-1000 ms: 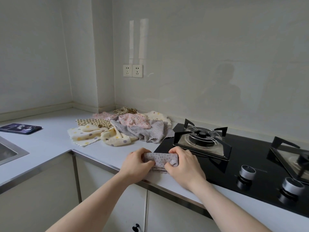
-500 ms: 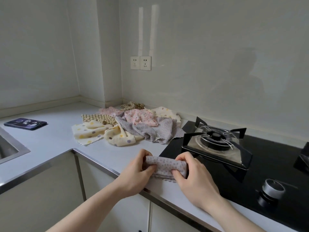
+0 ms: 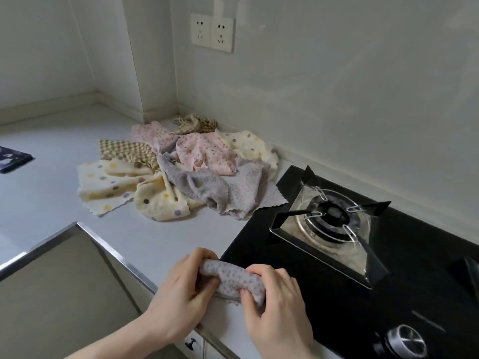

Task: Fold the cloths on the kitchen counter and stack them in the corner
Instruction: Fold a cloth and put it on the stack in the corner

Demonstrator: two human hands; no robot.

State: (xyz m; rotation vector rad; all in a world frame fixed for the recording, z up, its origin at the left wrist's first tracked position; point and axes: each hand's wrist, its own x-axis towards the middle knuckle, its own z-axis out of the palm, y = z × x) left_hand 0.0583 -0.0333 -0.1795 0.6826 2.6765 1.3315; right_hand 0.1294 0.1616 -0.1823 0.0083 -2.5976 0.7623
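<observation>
A small lilac dotted cloth [image 3: 234, 279] is folded into a narrow bundle at the counter's front edge. My left hand [image 3: 181, 296] grips its left end with curled fingers. My right hand [image 3: 274, 304] pinches its right end, thumb underneath. Behind, towards the wall corner, lies a loose heap of unfolded cloths: a cream one with coloured dots [image 3: 111, 187], a brown checked one [image 3: 127, 151], a pink flowered one [image 3: 204, 154] and a grey-lilac one [image 3: 228, 193].
A black gas hob [image 3: 337, 294] with a burner [image 3: 331, 218] lies right beside my hands; its knob [image 3: 407, 342] sits near the bottom edge. A dark booklet [image 3: 11, 159] lies at the far left. White counter [image 3: 51, 213] stretches left of the heap.
The view has tilted down and moved closer. Both hands keep hold of the lilac cloth, which has been rolled tighter and now sits lower, at the counter's front edge.
</observation>
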